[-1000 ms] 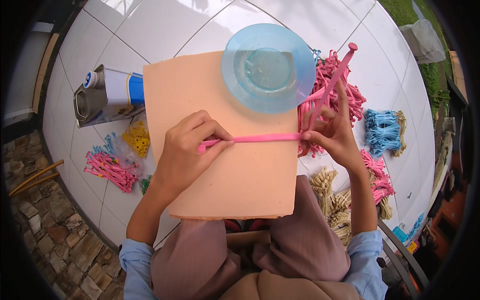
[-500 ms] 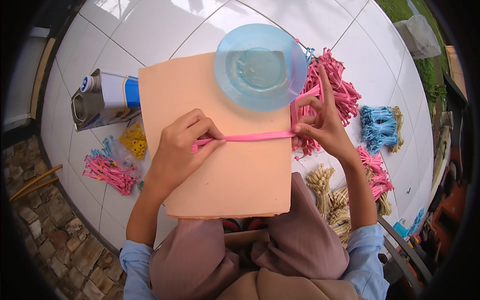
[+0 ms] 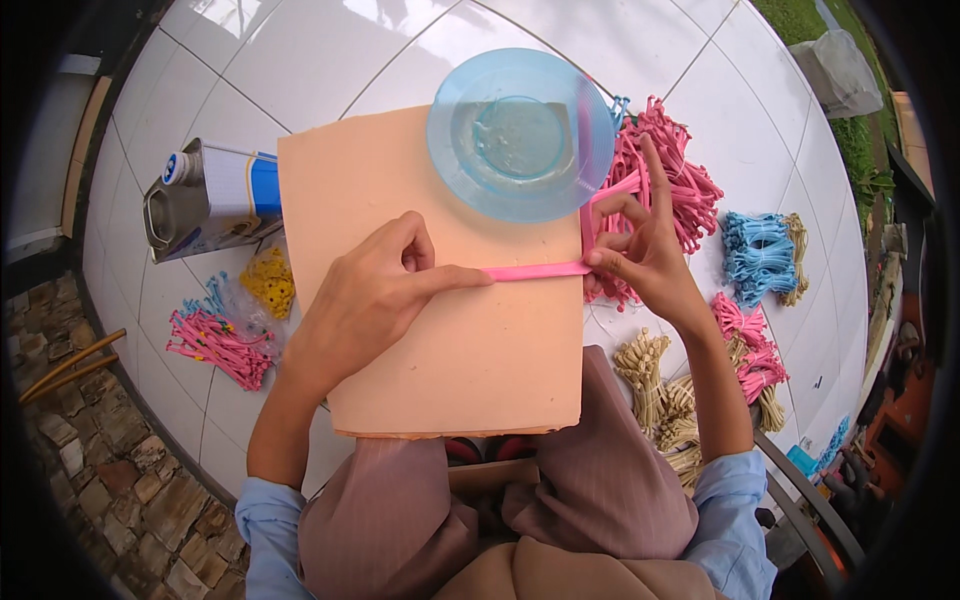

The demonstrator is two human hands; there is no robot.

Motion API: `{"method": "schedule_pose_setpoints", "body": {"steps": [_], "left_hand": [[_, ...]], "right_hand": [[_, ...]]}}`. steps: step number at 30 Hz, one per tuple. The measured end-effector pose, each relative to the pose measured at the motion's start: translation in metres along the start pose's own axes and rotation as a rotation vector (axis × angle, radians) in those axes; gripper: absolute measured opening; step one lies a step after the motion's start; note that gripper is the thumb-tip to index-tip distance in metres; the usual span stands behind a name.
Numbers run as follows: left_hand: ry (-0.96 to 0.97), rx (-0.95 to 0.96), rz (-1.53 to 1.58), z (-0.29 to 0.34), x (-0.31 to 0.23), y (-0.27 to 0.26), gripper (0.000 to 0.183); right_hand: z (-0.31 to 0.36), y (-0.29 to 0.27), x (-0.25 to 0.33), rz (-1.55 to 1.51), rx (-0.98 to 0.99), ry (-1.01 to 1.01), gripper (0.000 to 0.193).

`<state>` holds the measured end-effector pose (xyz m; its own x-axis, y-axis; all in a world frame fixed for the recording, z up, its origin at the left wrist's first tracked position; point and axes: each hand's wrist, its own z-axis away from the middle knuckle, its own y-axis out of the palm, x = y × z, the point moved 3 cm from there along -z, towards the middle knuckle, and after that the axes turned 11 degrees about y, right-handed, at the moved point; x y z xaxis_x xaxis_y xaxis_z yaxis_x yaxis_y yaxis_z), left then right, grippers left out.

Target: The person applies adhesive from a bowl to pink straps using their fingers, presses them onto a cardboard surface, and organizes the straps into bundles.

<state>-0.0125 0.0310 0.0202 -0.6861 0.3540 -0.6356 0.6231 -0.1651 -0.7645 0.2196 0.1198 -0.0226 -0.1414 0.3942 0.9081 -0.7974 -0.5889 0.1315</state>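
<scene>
A flat pink strip lies across the peach-coloured board on my lap. My left hand rests on the board, its extended thumb pressing on the strip's left end. The index finger is curled up, apart from that thumb; the other fingers are hidden under the hand. At the board's right edge my right hand pinches the strip between thumb and a bent finger, with its index finger pointing up. From there the strip bends away toward the far side, beside a translucent blue plate on the board's far right corner.
A big heap of pink strips lies right of the board. Bundles of blue strips and beige strips lie further right. On the left are a metal can, yellow pieces in a bag and pink strips.
My left hand has slid right along the strip, going from a pinch to pressing with the thumb. The strip's loose left end no longer shows. My right hand has stayed put.
</scene>
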Motion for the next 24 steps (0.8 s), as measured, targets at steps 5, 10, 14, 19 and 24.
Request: {"method": "schedule_pose_setpoints", "body": {"steps": [5,10,14,19,24], "left_hand": [[-0.007,0.056,-0.033,-0.002,-0.003,0.001,0.039],[0.057,0.125,-0.103,-0.002,-0.003,0.000,0.045],[0.045,0.132,-0.087,-0.002,-0.004,-0.001,0.046],[0.040,0.115,-0.043,-0.004,-0.007,-0.004,0.044],[0.056,0.128,-0.080,-0.005,-0.007,-0.004,0.040]], "right_hand": [[0.000,0.000,-0.001,0.011,-0.011,0.020,0.104],[0.003,0.005,0.003,0.039,-0.035,-0.019,0.099],[0.004,0.004,-0.002,0.085,-0.062,-0.038,0.100],[0.007,0.014,0.026,0.863,-0.380,-0.537,0.088],[-0.002,0.031,0.046,1.129,-0.509,-0.571,0.065]]}}
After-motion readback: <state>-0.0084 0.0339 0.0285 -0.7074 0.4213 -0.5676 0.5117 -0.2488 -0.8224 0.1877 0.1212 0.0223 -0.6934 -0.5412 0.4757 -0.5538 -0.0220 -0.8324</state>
